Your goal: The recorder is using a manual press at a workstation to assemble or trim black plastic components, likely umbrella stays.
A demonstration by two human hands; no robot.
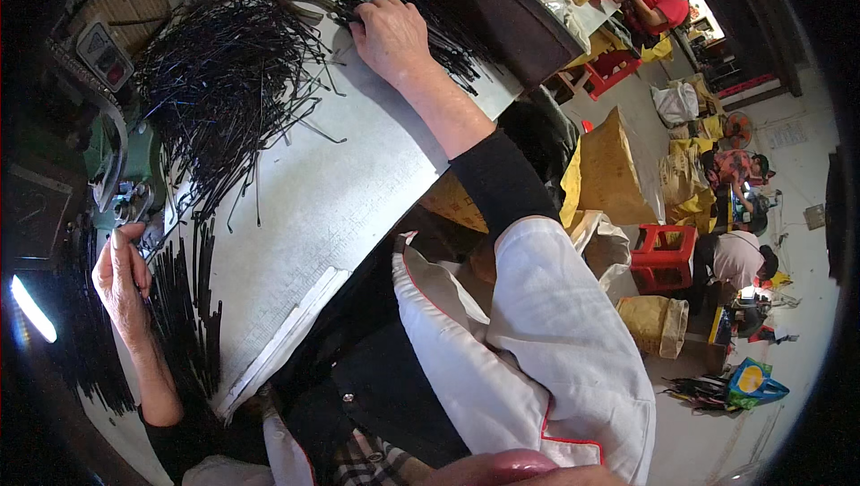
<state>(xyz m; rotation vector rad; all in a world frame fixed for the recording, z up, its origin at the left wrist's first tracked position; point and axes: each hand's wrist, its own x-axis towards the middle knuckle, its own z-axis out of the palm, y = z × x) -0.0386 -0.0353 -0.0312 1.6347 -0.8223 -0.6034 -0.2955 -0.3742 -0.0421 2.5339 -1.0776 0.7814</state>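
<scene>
My right hand (391,36) rests at the far end of a bundle of thin straight black strips (448,36), its fingers curled over them and the fingertips partly hidden. My left hand (124,284) is raised beside a green bench machine (139,163) with metal parts, its fingers drawn together; whatever they hold is too small to make out. Between the hands spreads a big tangled heap of thin black rods (224,83), many with bent ends. More straight black strips (190,298) lie just right of my left hand.
The pale worktable (305,190) has a white front edge (287,334). A dark board (511,2) borders its right side. A lit lamp (34,309) glows at left. Red stools (663,258), yellow sacks (618,168) and several seated people (735,258) are off to the right.
</scene>
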